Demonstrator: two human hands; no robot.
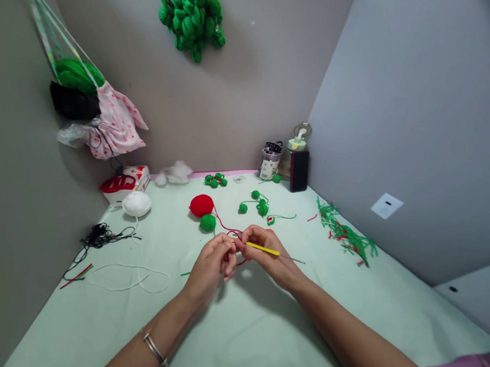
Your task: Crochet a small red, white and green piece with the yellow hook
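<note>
Both hands meet above the middle of the pale green table (252, 334). My right hand (267, 254) is closed round a yellow-handled crochet hook (264, 248), whose metal end sticks out to the right. My left hand (212, 263) pinches the red yarn (225, 225) at the hook's tip, fingers pressed together. The strand runs back to a red yarn ball (201, 204), with a small green crocheted ball (207, 222) just in front of it. A silver bangle (155, 350) sits on my left wrist.
Green crocheted pieces (258, 202) and a heap of green yarn scraps (346, 234) lie to the right. A white yarn ball (137, 203), black cord (99, 237) and a red-white box (125, 183) are at left. A jar and a dark phone (299, 170) stand at the back corner. Bags (101, 114) hang on the wall.
</note>
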